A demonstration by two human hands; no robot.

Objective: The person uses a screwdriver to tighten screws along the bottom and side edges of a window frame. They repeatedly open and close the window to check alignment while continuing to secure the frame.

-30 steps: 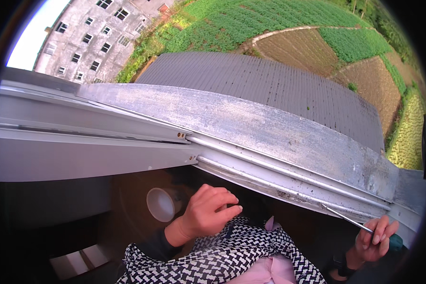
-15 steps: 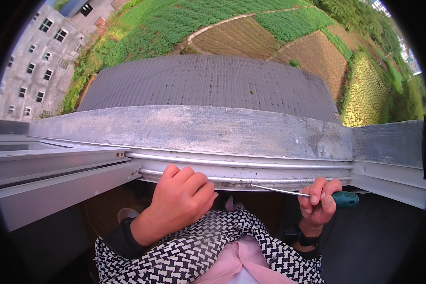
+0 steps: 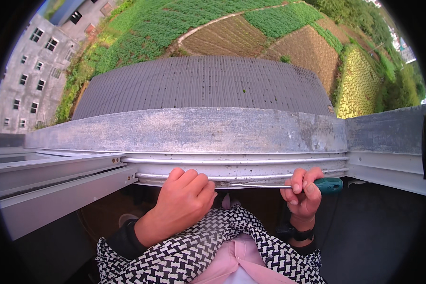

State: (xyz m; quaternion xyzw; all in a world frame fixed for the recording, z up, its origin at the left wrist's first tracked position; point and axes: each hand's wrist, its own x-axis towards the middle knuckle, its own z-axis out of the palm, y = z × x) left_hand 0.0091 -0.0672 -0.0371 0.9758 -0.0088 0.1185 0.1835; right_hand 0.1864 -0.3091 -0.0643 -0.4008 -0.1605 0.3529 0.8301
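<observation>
right fingers [image 3: 298, 179] wrapped round screwdriver [image 3: 330, 185]; left fingers [image 3: 199, 182] curled, couldn't tell grip; window track [image 3: 270, 169] looked half-clean, grime [image 3: 227, 182] left tbh

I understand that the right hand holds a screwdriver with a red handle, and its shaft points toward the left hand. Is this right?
The handle is not red: the head view shows it is green. The right hand does hold the screwdriver, its shaft pointing toward the left hand.
</observation>
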